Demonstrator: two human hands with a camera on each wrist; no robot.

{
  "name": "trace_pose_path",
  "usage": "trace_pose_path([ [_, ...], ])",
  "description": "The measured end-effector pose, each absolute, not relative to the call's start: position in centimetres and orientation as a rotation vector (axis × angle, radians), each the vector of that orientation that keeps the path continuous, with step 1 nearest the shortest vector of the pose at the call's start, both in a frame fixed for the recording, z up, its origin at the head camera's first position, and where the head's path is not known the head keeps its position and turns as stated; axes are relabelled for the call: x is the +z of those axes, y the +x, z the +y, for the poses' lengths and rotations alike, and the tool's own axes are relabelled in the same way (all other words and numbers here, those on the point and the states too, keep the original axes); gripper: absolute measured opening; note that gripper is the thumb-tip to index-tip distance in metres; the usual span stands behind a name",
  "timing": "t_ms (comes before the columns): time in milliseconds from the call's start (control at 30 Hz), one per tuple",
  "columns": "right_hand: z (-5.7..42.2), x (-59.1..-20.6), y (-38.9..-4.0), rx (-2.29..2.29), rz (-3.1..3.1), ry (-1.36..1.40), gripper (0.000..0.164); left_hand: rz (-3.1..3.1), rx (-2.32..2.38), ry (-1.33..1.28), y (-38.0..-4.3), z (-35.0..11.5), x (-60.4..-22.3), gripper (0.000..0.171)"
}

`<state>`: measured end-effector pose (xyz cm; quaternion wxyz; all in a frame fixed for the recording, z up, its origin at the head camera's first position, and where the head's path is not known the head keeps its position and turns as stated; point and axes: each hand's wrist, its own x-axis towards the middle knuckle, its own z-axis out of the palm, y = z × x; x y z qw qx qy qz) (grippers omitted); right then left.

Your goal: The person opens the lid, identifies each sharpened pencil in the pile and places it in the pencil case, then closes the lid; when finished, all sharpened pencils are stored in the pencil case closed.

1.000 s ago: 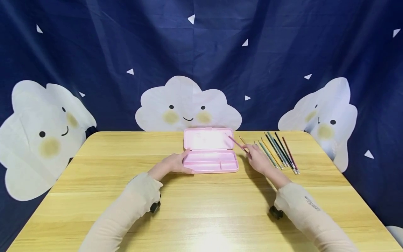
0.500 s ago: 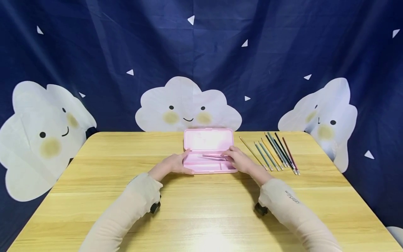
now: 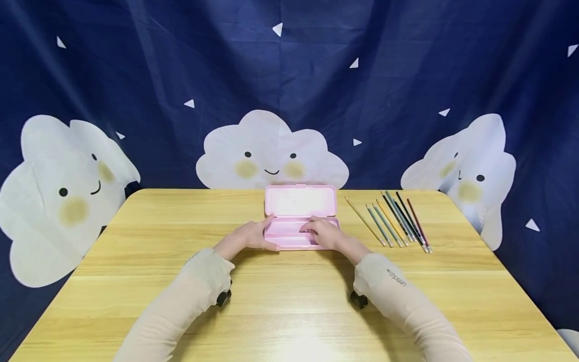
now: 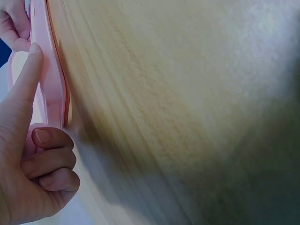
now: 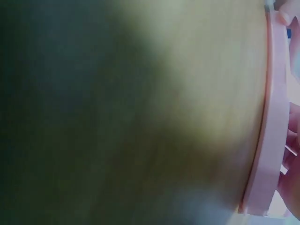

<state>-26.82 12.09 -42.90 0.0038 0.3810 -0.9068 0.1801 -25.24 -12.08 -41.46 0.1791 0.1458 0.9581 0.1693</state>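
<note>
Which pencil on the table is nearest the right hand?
The yellow pencil at the group's left end; the other pencils, including another yellow one, lie farther right.

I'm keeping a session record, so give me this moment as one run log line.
left hand: holds left end of open pink pencil case | right hand: fingers inside case, grip unclear | pencils: on table, right of case

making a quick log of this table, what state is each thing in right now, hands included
pencil case: open, on the table
lid: tipped back
pencils: lying loose right of the case, eraser ends toward the person
left hand: gripping the case's left end
right hand: reaching into the case, fingers curled; hold unclear
curtain: hanging behind, creased
</note>
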Motion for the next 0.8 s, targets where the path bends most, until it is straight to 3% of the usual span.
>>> trace_pose_path([
  [267,13.9,-42.3,-26.3,0.726,-2.766,1.059,0.017,2.717,0.475,0.416,-25.3,-12.1,-41.5,0.104],
  [800,22.2,-41.6,-25.5,0.533,-2.92,0.382,0.032,2.701,0.446,0.415,-25.2,-11.9,-41.4,0.105],
])
